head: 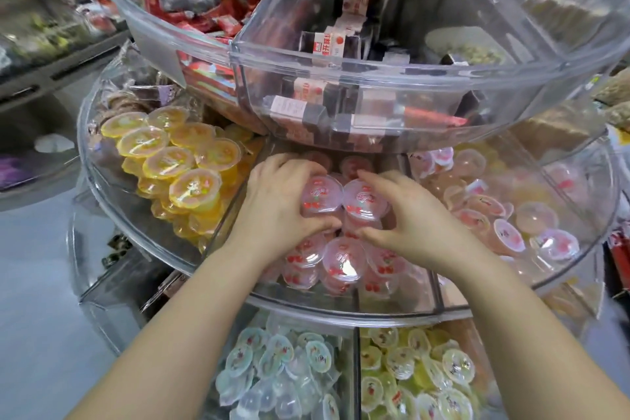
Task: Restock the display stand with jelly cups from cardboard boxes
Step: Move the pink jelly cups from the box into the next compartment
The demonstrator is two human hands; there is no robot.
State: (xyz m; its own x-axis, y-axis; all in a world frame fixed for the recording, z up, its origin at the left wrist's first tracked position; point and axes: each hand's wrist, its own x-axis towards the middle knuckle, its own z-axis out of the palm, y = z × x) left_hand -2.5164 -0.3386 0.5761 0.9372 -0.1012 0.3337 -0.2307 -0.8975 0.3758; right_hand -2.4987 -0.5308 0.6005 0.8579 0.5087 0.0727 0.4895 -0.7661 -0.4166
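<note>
A tiered clear display stand (341, 312) is filling with sweets as a person is settling red jelly cups (342, 261) into its middle-tier compartment. The left hand (278, 206) is curling round one cup (320, 196), the right hand (414, 220) round its neighbour (364, 203), each cup lying between thumb and fingers atop the pile. The heap is mounding near the front wall; a careless release could send cups sliding over.
</note>
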